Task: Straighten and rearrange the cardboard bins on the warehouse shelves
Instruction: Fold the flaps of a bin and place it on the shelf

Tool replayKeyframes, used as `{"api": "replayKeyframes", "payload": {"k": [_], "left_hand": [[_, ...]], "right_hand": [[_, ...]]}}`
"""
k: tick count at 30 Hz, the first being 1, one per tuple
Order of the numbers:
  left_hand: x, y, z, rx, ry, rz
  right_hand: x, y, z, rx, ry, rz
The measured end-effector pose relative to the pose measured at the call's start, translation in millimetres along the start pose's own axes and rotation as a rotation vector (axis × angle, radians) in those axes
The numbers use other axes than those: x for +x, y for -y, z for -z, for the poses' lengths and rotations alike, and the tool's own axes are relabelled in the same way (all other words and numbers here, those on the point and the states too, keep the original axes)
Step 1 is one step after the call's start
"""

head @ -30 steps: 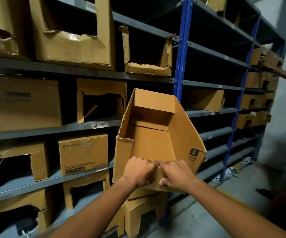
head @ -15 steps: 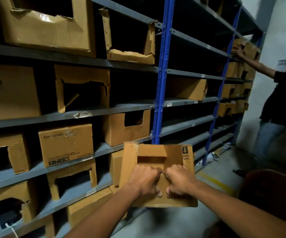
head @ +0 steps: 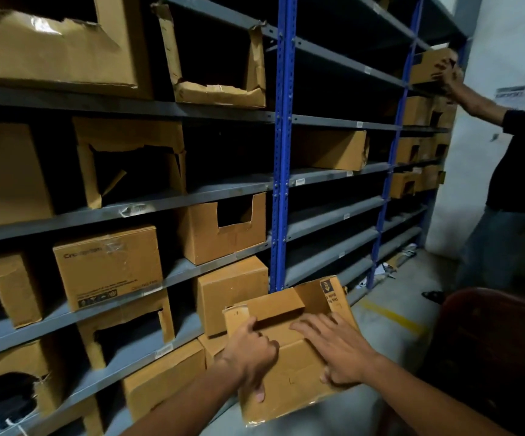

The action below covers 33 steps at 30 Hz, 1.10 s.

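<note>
Grey shelves point(head: 223, 190) of cardboard bins point(head: 223, 228) rose beyond both hands. A loose bin point(head: 289, 366) was held low in front of them; the left hand point(head: 248, 357) gripped its edge, while the right hand point(head: 339, 350) lay flat, fingers spread, on its face.

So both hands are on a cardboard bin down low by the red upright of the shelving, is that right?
Not quite: the upright is blue, not red, as the head view shows. The rest holds: the left hand and right hand are on the cardboard bin, down low.
</note>
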State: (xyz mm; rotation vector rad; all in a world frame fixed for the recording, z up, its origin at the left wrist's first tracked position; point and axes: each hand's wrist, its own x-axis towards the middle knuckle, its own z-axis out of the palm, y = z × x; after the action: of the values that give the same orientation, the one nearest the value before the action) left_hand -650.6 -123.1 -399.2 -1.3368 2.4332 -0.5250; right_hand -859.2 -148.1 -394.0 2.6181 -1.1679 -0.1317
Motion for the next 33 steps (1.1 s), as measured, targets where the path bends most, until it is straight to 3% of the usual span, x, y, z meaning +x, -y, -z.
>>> {"api": "replayKeyframes", "payload": {"k": [4,9,13,17,20,28,33], "left_hand": [[-3,-3,23,0.109,-0.028,-0.012],[3,1,43,0.144,-0.051,-0.023],[2,21,60,0.091,-0.162,-0.064],[2,41,84,0.072,-0.322,-0.031],[10,51,103,0.068,-0.35,0.038],[20,90,153,0.339,-0.503,0.136],[15,116,183,0.397,-0.464,0.163]], "right_hand": [[-1,-25,-10,-0.195,0.034,0.04],[4,-37,21,-0.218,0.084,0.022],[-1,-51,40,-0.231,0.051,0.0],[-2,-64,70,-0.268,-0.054,-0.021],[6,-75,104,-0.313,-0.133,-0.05],[6,-90,162,-0.406,-0.31,-0.172],[24,-91,180,-0.387,-0.397,-0.227]]}}
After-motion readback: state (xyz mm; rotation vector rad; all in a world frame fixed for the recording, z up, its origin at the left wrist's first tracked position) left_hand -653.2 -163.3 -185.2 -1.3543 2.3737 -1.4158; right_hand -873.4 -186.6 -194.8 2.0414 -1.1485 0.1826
